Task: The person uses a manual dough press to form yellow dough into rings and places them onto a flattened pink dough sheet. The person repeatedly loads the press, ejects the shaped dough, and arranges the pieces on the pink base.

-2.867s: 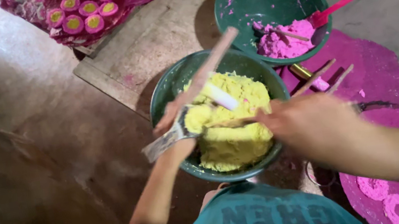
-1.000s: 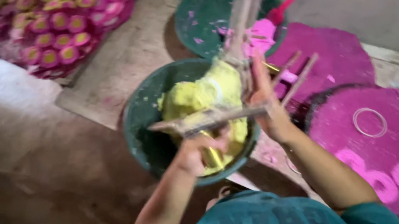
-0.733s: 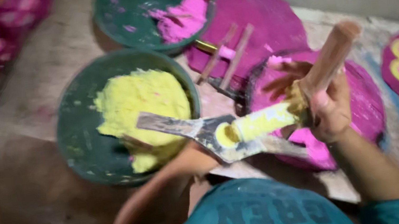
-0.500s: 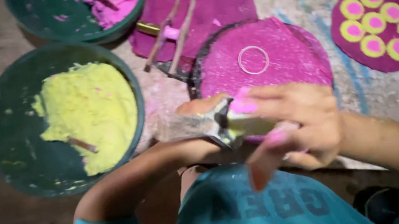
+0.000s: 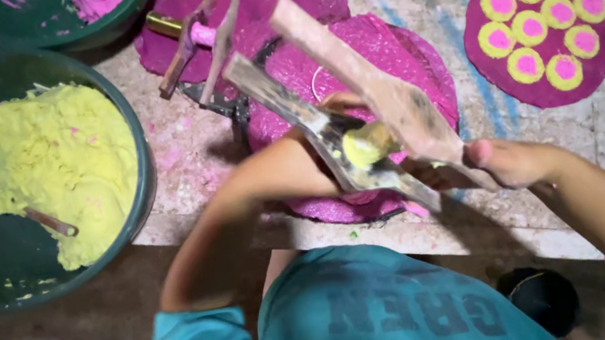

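Stone slab (image 5: 446,5) | hands: 2 wooden paddles (image 5: 388,100) pinch yellow dough (image 5: 363,146)

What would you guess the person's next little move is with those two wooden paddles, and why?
Probably lowering the yellow lump onto the pink round slab. The left hand and right hand each hold a wooden paddle, the lump is pinched between them right above the slab, and a finished disc nearby already carries yellow rounds.
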